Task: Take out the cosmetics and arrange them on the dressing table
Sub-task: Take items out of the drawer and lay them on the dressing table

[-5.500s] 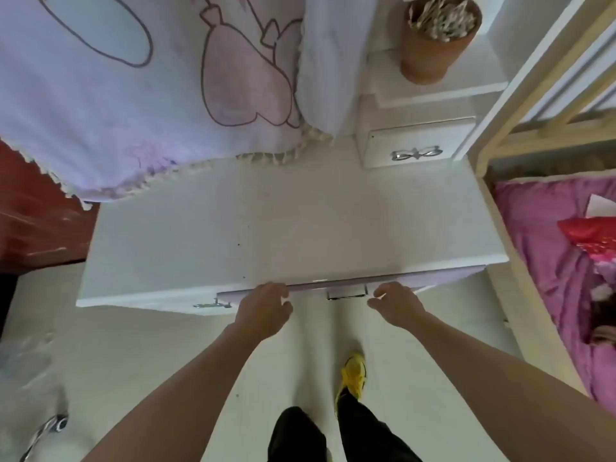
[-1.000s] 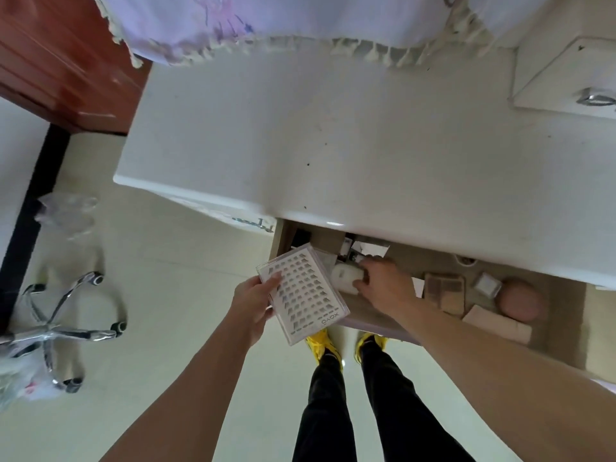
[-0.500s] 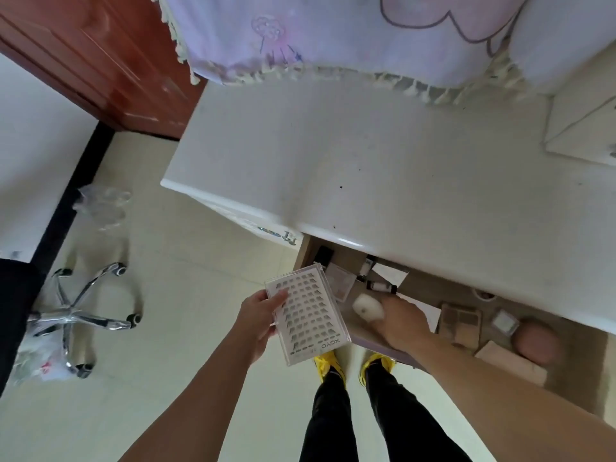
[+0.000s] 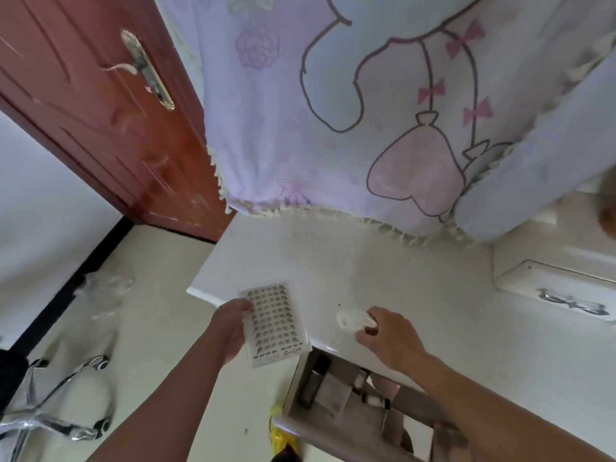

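The flat lash tray [image 4: 274, 323] lies over the front left edge of the white dressing table [image 4: 416, 288], gripped by the left hand [image 4: 230, 328]. Near it, the right hand [image 4: 390, 335] pinches a small white case [image 4: 350, 319] on the tabletop. Below is the open drawer [image 4: 340, 415] with more cosmetics.

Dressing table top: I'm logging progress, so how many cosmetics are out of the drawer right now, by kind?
Clear lash tray: 1, held by the left hand at the front edge of the table top.
Small white oval item: 1, gripped by the right hand over the top.
Total: 2
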